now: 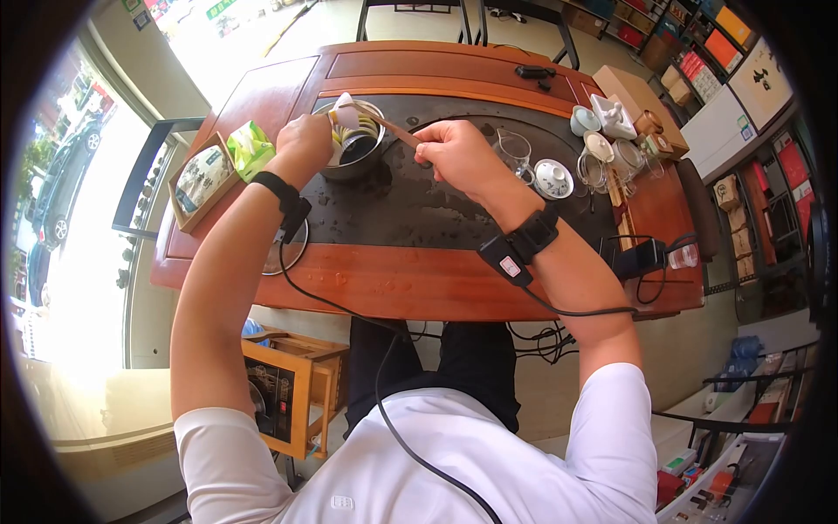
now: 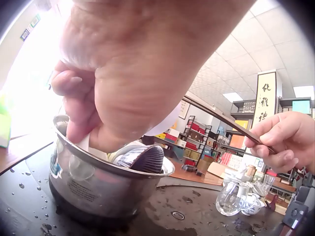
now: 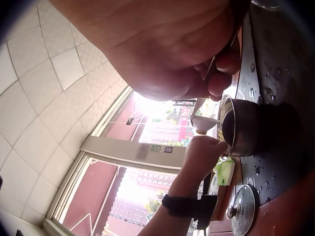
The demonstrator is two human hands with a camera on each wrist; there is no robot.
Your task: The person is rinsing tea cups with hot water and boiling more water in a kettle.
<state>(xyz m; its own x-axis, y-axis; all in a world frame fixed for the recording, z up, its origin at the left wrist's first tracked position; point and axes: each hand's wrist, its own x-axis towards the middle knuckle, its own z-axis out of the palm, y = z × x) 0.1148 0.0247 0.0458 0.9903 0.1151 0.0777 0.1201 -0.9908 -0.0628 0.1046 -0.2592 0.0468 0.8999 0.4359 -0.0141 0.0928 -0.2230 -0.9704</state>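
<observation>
A steel pot (image 1: pixel 349 168) stands at the left of the dark tea table with several cups inside, among them a dark ribbed cup (image 2: pixel 147 160). My right hand (image 1: pixel 463 155) grips brown tea tongs (image 1: pixel 393 129), whose far end meets a white cup (image 1: pixel 344 112) tilted over the pot. Across the pot's rim, my left hand (image 1: pixel 305 140) reaches with curled fingers. In the left wrist view these fingers pinch a thin white piece (image 2: pixel 83 142); I cannot tell what it belongs to. The right wrist view has the white cup (image 3: pixel 204 124) just above the left hand.
A glass lid (image 3: pixel 243 211) lies near the pot, below the left wrist. Leftward are a green tissue pack (image 1: pixel 251 148) and a shallow box (image 1: pixel 201 183). To the right stand a glass pitcher (image 1: pixel 513 150), a lidded bowl (image 1: pixel 553 178) and more teaware. Cables trail from both wrists.
</observation>
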